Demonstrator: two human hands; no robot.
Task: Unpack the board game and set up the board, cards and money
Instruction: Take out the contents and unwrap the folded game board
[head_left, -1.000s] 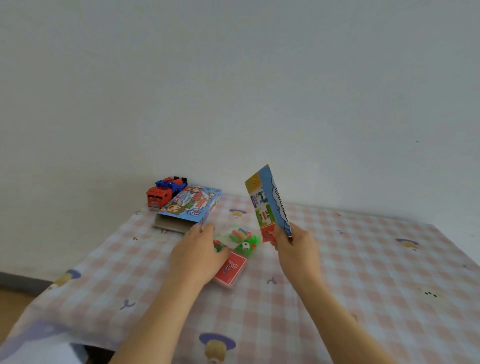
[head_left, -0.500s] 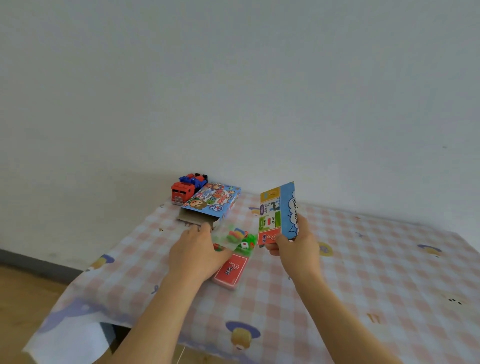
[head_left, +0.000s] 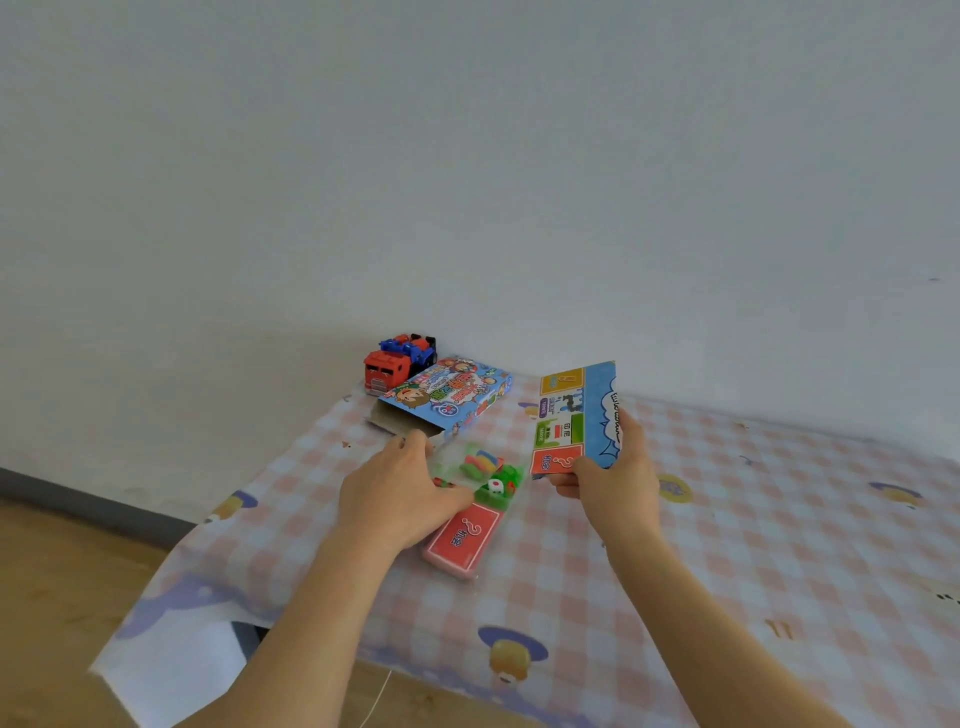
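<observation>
- Well, I see a table (head_left: 727, 545) under a pink-and-white checked cloth with cartoon prints, set against a plain white wall (head_left: 467, 156). A wooden floor (head_left: 62, 597) and a dark skirting board (head_left: 78, 501) show at the left.
- At the far edge, a red and blue toy truck (head_left: 387, 366) stands just behind the open game box (head_left: 452, 397).
- The right hand (head_left: 618, 483) grips the folded board (head_left: 574, 418) by its lower end and holds it upright above the cloth.
- The left hand (head_left: 400, 493) lies palm down over a clear bag of pieces (head_left: 485, 470), fingertips by the box mouth. I cannot tell whether it grips anything.
- A red card pack (head_left: 465, 535) lies on the cloth, touching the bag's near end.
</observation>
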